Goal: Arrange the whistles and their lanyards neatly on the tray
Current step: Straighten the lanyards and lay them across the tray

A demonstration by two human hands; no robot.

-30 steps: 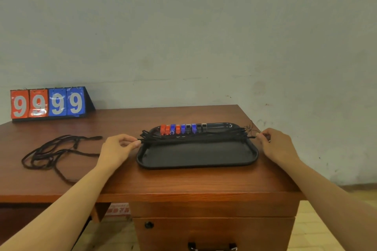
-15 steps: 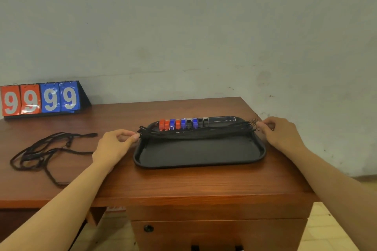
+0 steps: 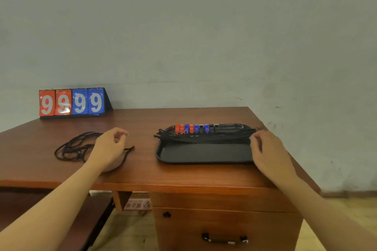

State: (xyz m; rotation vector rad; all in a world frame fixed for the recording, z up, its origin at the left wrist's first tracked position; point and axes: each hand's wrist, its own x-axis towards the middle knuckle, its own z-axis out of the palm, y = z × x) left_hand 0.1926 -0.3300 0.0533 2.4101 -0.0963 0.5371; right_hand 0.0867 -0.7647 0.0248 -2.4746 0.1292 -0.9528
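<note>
Brown wood desk (image 3: 183, 175) is the biggest thing, w/ a drawer and a black handle (image 3: 224, 238) under the front. On the back left corner stands a scoreboard (image 3: 72, 102): two red 9s, two blue 9s.

Black tray (image 3: 204, 154) sits on the right part of the desk, front half bare. Along its back edge is a row of whistles (image 3: 196, 128), side by side: red, blue and dark ones. Their lanyards (image 3: 204, 138) lie in one straight bunch across the tray, just in front of the whistles; the left ends stick out a bit over the tray's left rim.

More black cord lies loose on the desk, a messy pile of loops (image 3: 75, 145), well apart from the tray on the left.

My left hand (image 3: 110, 149) hangs over that pile, fingers half curled, thumb and first finger close but w/ nothing in them.

My right hand (image 3: 267, 151) is at the tray's right end, fingers bent down onto the lanyard ends there. Can't tell if it pinches them or just rests on them.
</note>
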